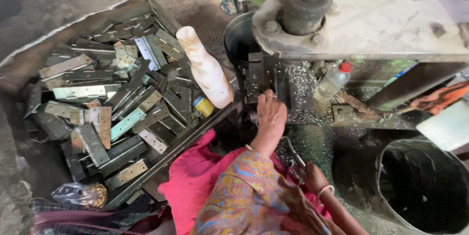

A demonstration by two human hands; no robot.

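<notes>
My left hand (271,115) reaches forward to the dark metal fixture (255,81) under the machine's column (302,12). I see only its back, and its fingers curl against the fixture, so anything in them is hidden. My right hand (312,176), with a bangle at the wrist, sits lower and closer to me, closed around a thin metal lever (293,151). A pile of flat metal hinges (112,103) fills a big tray (161,159) to the left of my left hand. A patterned sleeve and pink cloth (195,181) cover my lap.
On the hinges lie a dirty white plastic bottle (207,71) and a small yellow and blue container (203,106). A clear bottle with a red cap (333,81) stands among metal shavings. There is a dark bucket (425,186) at right and a black pot (239,37) behind the fixture.
</notes>
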